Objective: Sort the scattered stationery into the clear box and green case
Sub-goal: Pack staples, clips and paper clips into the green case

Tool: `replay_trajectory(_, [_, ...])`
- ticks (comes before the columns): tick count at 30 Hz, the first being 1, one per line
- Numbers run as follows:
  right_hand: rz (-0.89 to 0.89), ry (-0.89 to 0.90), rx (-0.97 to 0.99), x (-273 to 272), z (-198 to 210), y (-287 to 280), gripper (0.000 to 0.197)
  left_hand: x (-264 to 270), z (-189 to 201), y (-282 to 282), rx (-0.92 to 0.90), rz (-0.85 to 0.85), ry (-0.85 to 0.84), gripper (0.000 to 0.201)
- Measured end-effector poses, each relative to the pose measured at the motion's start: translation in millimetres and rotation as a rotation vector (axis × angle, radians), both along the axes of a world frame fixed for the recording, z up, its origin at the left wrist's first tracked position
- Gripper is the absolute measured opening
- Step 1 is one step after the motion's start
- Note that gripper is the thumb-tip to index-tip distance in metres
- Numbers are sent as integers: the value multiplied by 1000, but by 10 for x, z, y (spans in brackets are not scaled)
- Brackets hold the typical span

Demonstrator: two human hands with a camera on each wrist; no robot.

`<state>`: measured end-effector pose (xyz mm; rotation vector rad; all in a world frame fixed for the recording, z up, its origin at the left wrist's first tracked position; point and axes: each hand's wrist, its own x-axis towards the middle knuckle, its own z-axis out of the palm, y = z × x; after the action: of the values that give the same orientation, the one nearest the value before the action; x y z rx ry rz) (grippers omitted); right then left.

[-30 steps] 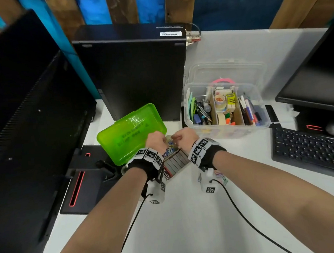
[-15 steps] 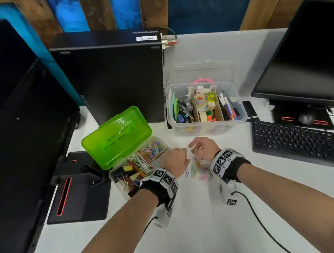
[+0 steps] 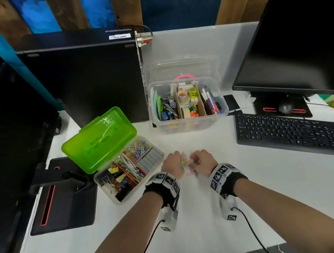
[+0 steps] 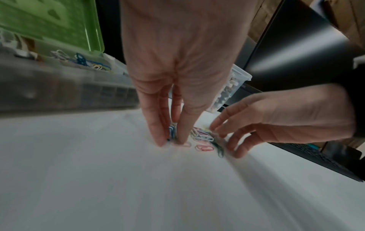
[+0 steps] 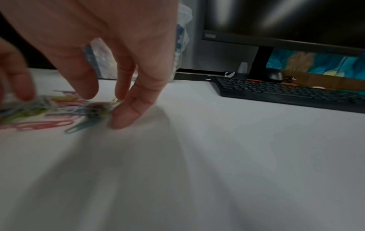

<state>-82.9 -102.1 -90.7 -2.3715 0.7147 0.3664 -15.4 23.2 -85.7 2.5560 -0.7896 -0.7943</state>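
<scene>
**A:** Where are the loose things right now?

**B:** A small heap of coloured wire paper clips lies on the white table, between the two hands. It sits just in front of the translucent green plastic case and nearer the person than the clear plastic box.

**A:** What is the left hand doing?

**B:** The left hand points its fingers straight down at the table. Two of them stand close together with a blue clip caught between them, tips on the surface. So it is narrow and pinching that clip.

**A:** And the right hand?

**B:** The right hand is spread over the other side of the heap, its fingers loosely bent, tips touching the clips and the table. It is fairly wide; I see nothing gripped in it.

**A:** How do the containers stand?

**B:** The green case is open, lid tilted up toward the back, to the left of the hands. Its clear tray holds more coloured clips, black binder clips and grey staple strips. The clear box stands open farther back, divided into compartments with pens, tape and other items; its lid leans behind it.

**A:** Anything else nearby?

**B:** A black keyboard to the right, under a dark monitor, and a black computer tower behind the green case.
</scene>
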Motion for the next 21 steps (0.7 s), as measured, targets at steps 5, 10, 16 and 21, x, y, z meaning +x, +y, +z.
replay_trajectory(5, [246,57,-80,107,45,-125,89,68,-25,67,-7,-108,-54,77])
replay_trajectory(10, [528,165,-299,172,-21,-167,111,95,-13,43,68,-270,-61,98])
replay_trajectory(16, [433,27,-216,140,-76,-182,64,72,-94,-51,-1,-197,-98,58])
replay_trajectory(21, [387,-30,-137,90,-76,-130,30,35,-174,-97,-47,-139,-47,33])
